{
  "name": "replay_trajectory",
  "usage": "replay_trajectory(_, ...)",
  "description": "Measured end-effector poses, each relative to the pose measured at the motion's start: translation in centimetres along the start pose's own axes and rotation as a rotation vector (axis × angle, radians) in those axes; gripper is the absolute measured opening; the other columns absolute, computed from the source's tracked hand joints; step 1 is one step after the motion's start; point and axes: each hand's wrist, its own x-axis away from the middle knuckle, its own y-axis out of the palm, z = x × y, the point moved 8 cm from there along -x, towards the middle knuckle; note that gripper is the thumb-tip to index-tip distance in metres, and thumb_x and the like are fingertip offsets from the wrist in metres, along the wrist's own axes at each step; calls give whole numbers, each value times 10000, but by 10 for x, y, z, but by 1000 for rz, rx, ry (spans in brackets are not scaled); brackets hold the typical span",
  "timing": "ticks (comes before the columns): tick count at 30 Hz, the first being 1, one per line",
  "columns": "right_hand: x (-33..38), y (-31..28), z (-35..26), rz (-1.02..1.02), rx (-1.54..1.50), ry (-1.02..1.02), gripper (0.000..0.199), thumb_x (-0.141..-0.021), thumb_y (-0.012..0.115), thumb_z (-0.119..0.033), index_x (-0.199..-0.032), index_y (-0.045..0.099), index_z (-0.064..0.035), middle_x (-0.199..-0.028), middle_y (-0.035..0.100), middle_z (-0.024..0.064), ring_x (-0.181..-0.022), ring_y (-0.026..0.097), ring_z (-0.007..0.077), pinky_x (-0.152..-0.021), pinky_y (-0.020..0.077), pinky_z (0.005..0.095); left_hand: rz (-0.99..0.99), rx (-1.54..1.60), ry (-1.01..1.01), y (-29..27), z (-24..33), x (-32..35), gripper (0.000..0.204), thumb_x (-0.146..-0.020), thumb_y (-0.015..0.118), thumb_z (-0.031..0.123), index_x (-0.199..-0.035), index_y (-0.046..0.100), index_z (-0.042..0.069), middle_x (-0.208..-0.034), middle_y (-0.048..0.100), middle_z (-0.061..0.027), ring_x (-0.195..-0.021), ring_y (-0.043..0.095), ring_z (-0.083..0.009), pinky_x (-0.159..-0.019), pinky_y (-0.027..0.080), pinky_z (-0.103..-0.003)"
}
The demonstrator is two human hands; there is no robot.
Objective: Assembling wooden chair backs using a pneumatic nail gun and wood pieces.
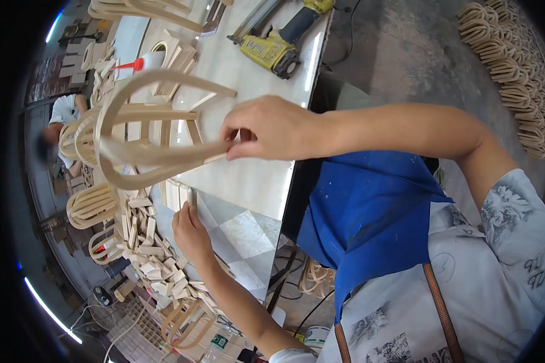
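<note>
My right hand [275, 130] is closed on one end of a curved wooden frame [118, 172], pinching it between thumb and fingers. The frame is a pale bent loop, partly blurred, held up above the table. Behind it stands another slatted wooden frame [142, 113], partly hidden by the loop. Lower down, my left hand [192, 233] has its fingertips at a small wooden block [189, 196] at the end of a row of similar blocks, seemingly gripping it.
A yellow and black nail gun [272, 51] lies on the table [248, 181]. Beside stacked wooden pieces [178, 57] is a white bottle [153, 60] with a red nozzle. Loose wooden blocks [157, 266] form a heap. Bundled bent frames [515, 78] are on the floor; another person [66, 112] is beyond.
</note>
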Motion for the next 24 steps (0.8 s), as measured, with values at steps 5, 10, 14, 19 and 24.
replay_trajectory(5, 37, -16, 0, 114, -123, 133, 270, -931, 761, -212, -1108, 725, -11, -971, 743, 164, -828, 752, 289, -796, 579, 406, 38, 143, -6, -30, 40, 31, 168, -1015, 665, 104, -1085, 730, -34, -992, 720, -146, -886, 676, -312, -827, 545, -391)
replay_trajectory(10, 82, 23, -10, -201, -204, 246, 296, -965, 723, -222, -1170, 723, -9, -1086, 720, 197, -886, 742, 309, -809, 573, 432, -12, 684, -6, -32, 129, 77, 177, -1068, 621, 107, -1091, 706, -46, -996, 726, -101, -898, 648, -153, -825, 506, -286)
replay_trajectory(14, 81, 25, -19, -139, -307, 222, 249, -968, 708, -174, -1152, 722, -7, -1048, 712, 184, -936, 724, 363, -828, 567, 441, -25, 760, 20, -22, 166, 75, 157, -1061, 630, 83, -1113, 698, -48, -1028, 714, -104, -931, 648, -174, -879, 503, -290)
replay_trajectory(19, 62, -18, -20, 5, -114, -36, 138, -946, 698, -146, -1016, 685, -28, -969, 701, 133, -906, 717, 331, -753, 580, 438, 310, 629, 35, -16, 152, 46, 238, -1024, 674, 61, -1234, 659, -49, -1190, 693, -151, -1188, 624, -262, -1087, 451, -434)
replay_trajectory(24, 49, -26, -31, 9, 738, -487, 71, -857, 657, -134, -904, 646, -81, -870, 629, 31, -830, 691, 203, -702, 581, 345, 226, 433, 320, -7, 166, -6, 301, -948, 755, 60, -1228, 658, 4, -1220, 681, -152, -1326, 573, -365, -1230, 316, -566)
